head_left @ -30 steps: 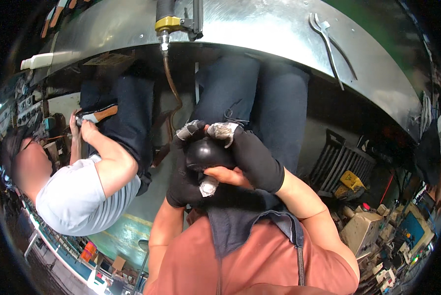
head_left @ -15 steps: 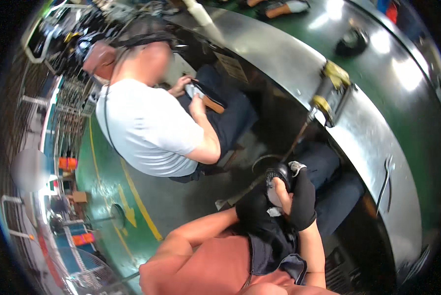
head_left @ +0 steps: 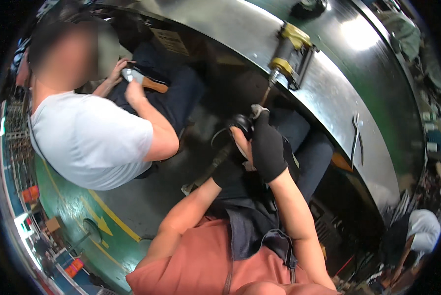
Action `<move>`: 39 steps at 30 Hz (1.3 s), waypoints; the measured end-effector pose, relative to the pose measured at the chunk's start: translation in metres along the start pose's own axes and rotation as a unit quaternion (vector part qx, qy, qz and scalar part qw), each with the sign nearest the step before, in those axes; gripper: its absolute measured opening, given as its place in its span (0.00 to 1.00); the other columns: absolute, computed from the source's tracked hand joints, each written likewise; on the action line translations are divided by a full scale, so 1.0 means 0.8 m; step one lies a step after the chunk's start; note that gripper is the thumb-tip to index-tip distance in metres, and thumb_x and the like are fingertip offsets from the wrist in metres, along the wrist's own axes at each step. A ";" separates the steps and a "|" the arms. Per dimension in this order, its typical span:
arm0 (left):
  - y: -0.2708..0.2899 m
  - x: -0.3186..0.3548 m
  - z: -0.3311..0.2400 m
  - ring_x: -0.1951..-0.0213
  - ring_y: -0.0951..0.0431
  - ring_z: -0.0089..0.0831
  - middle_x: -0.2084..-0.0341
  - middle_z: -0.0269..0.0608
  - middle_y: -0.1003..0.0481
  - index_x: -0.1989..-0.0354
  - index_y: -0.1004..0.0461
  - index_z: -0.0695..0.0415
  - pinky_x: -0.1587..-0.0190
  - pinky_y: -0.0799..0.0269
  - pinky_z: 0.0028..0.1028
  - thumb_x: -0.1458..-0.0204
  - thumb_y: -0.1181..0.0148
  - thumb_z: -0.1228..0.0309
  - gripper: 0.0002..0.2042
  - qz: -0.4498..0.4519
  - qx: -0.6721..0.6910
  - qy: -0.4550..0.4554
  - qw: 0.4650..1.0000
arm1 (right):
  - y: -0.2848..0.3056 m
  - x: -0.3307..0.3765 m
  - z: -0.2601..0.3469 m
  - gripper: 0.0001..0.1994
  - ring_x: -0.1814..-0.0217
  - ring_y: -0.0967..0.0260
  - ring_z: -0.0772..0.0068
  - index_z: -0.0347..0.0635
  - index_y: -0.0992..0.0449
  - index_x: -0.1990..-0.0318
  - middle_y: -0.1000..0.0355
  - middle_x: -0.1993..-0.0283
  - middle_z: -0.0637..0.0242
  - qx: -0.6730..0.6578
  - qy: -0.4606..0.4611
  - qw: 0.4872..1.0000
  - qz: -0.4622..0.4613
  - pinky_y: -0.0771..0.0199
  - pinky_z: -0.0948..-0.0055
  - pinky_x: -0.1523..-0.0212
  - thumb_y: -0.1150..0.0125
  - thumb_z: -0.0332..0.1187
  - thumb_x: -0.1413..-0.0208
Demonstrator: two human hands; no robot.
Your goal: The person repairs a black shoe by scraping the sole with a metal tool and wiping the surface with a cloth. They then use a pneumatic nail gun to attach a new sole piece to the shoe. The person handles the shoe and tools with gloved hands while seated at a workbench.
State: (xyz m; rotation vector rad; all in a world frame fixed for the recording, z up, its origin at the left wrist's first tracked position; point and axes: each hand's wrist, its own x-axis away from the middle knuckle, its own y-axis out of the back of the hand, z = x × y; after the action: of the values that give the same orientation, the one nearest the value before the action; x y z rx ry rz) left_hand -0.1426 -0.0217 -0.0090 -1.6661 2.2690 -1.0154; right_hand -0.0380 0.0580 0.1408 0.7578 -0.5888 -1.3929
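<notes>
My right hand (head_left: pixel 265 147), in a black fingerless glove, is closed around a shiny black shoe (head_left: pixel 241 126) above my lap. Its thumb presses on the shoe's near side, and a whitish wrap covers a fingertip. My left hand (head_left: pixel 234 171), also darkly covered, is beside the shoe against dark clothing; its fingers cannot be made out. Beyond the shoe, a yellow and black air nail gun (head_left: pixel 290 56) rests on the metal bench edge (head_left: pixel 323 93), its hose hanging down. Farther right on that edge lies a pair of metal pincers (head_left: pixel 356 141).
At my left sits a person in a white shirt (head_left: pixel 97 142), holding a shoe with a tan sole (head_left: pixel 154 84). Behind the metal edge runs a green surface (head_left: pixel 338 64) with a dark round object (head_left: pixel 309 8). Another person (head_left: pixel 423 231) bends at the far right.
The view has swung right, so the bench, nail gun and co-worker sit farther left in it. My right hand keeps its hold on the shoe.
</notes>
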 end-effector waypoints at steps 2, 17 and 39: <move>0.005 -0.012 -0.009 0.37 0.43 0.37 0.38 0.45 0.42 0.36 0.46 0.58 0.35 0.45 0.36 0.38 0.55 0.68 0.23 -0.008 0.015 0.019 1.000 | 0.002 -0.004 0.006 0.30 0.75 0.26 0.46 0.33 0.37 0.49 0.27 0.76 0.48 0.008 -0.015 1.000 -0.006 0.26 0.58 0.75 0.34 0.47 0.51; -0.008 -0.014 -0.043 0.39 0.39 0.33 0.39 0.42 0.42 0.35 0.49 0.58 0.39 0.40 0.34 0.40 0.50 0.69 0.26 0.048 -0.226 0.059 0.971 | -0.019 0.020 -0.005 0.27 0.69 0.27 0.54 0.38 0.28 0.57 0.27 0.70 0.54 -0.018 0.027 0.990 -0.139 0.28 0.62 0.68 0.29 0.48 0.58; 0.023 -0.011 -0.140 0.52 0.27 0.29 0.53 0.41 0.26 0.48 0.31 0.62 0.47 0.32 0.26 0.42 0.49 0.75 0.14 0.015 -0.212 -0.071 0.975 | -0.008 0.020 -0.010 0.24 0.76 0.27 0.57 0.42 0.26 0.63 0.28 0.77 0.58 -0.022 0.007 0.989 -0.148 0.27 0.64 0.75 0.27 0.47 0.63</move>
State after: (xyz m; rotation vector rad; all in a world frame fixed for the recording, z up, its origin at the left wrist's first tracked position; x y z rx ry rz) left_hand -0.2086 0.0369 0.0631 -1.7748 2.5270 -0.4008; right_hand -0.0343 0.0429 0.1301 0.8432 -0.4452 -1.6657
